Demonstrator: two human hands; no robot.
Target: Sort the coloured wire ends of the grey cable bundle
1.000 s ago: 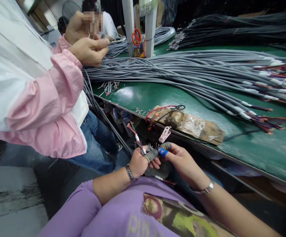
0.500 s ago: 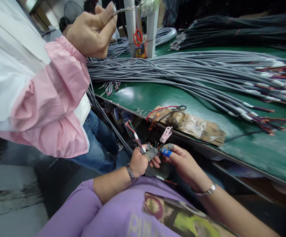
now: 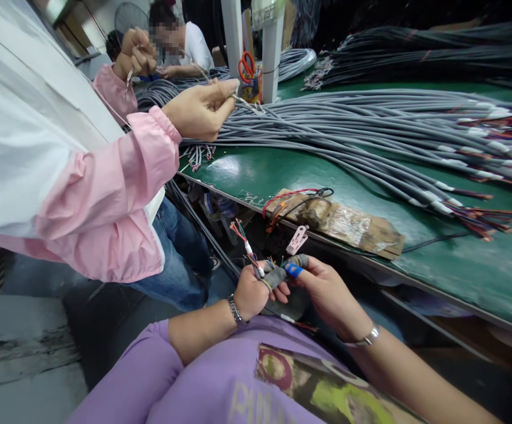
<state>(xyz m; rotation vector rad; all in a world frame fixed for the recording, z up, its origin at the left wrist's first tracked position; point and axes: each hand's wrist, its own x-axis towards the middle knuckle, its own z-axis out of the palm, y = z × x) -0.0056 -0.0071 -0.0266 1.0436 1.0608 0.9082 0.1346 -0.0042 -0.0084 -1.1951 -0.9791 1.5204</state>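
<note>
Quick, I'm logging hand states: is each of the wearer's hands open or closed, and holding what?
Left hand: closed, holding multicoloured wires.
Right hand: closed in a pinch; what it grips, if anything, cannot be told.

The wires (image 3: 239, 229) are showing red, orange and green above a white collar (image 3: 249, 248). The thumb wrap (image 3: 293, 270) is showing blue; the finger covers (image 3: 276, 278) are looking grey. The surface (image 3: 481, 282) is shining green beneath grey cables (image 3: 309, 121). The clip (image 3: 297, 240) is showing pink, the shirt (image 3: 203, 383) purple, and the blotched panel (image 3: 348, 403) is mixing brown, maroon and lime.
</note>
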